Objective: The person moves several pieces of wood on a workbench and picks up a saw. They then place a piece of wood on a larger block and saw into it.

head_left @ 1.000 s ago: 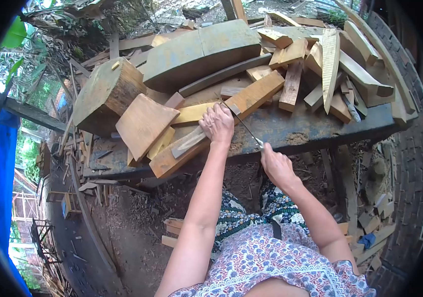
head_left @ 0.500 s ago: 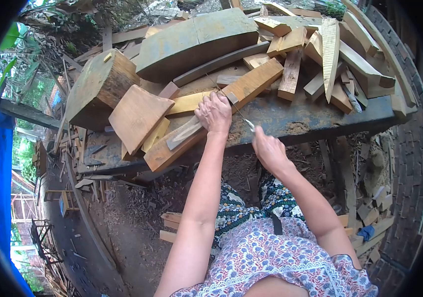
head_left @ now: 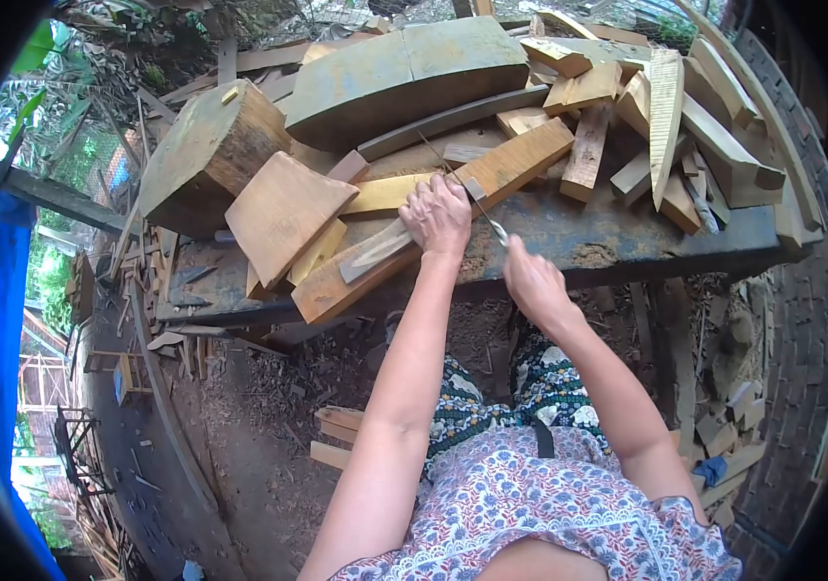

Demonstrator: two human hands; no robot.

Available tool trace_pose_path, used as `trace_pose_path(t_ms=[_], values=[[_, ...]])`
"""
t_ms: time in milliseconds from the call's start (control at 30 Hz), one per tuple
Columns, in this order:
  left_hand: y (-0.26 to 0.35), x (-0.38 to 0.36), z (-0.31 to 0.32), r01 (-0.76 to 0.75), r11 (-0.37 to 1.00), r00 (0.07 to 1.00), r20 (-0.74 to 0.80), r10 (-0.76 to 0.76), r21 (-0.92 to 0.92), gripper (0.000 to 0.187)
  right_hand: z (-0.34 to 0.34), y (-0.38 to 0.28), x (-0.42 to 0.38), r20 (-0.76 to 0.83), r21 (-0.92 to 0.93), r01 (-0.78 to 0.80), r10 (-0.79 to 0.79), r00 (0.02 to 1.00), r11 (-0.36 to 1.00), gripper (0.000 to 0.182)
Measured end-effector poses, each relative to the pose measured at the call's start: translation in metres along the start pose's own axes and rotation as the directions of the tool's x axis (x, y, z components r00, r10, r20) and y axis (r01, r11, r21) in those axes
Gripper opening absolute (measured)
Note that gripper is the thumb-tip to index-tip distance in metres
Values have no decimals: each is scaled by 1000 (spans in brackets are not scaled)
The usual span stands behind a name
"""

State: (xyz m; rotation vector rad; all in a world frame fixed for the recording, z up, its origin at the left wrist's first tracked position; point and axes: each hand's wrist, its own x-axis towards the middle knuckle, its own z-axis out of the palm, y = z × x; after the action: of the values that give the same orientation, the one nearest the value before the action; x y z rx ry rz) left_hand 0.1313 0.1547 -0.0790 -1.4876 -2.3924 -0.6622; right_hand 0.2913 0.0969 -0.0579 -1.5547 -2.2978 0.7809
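Note:
My left hand [head_left: 438,215] presses a narrow grey wooden strip [head_left: 375,254] flat onto a long orange-brown wooden beam [head_left: 520,163], fingers curled over it. The strip's short far end shows just beyond my knuckles. My right hand [head_left: 536,283] is closed around the pale handle of a thin-bladed hand saw [head_left: 499,230]. Seen almost edge-on, its dark blade crosses the strip close beside my left fingers. The palm side of each hand is hidden. A yellow wooden piece [head_left: 385,197] lies behind my left hand.
A wide tapered board [head_left: 288,218] and a large block [head_left: 206,155] stand to the left on the worn bench [head_left: 627,237]. A big curved timber [head_left: 409,87] lies at the back. Several offcuts [head_left: 583,150] are piled right. Scraps litter the ground below.
My right hand and the saw have moved slightly forward across the strip. My left hand keeps its hold. The whole view has shifted a little.

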Motion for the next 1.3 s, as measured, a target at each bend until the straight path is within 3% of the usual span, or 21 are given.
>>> trace_pose_path(t_ms=[133, 367, 667, 733, 900, 1200, 1300], values=[[-1, -1, 4, -14, 1000, 1000, -16, 14, 15, 30, -7, 7, -49, 71, -68, -95, 99, 993, 993, 16], [-1, 0, 3, -11, 1000, 999, -53, 11, 14, 27, 0, -13, 37, -39, -10, 84, -84, 996, 996, 15], [-2, -2, 7, -20, 1000, 997, -73, 20, -1, 26, -2, 8, -36, 41, -14, -87, 87, 995, 996, 18], [-1, 0, 6, -12, 1000, 997, -72, 12, -7, 26, -2, 5, -16, -30, 19, 24, -23, 999, 1000, 19], [-1, 0, -1, -5, 1000, 999, -44, 5, -17, 27, 2, -14, 46, -36, -26, 73, -74, 997, 997, 18], [-1, -2, 2, 4, 999, 999, -36, -5, -32, 28, -5, 2, -30, 78, -31, -113, 115, 990, 993, 17], [-1, 0, 4, 1, 1000, 999, -54, -2, -22, 28, -2, -1, 14, 15, -4, -4, 4, 1000, 1000, 19]])
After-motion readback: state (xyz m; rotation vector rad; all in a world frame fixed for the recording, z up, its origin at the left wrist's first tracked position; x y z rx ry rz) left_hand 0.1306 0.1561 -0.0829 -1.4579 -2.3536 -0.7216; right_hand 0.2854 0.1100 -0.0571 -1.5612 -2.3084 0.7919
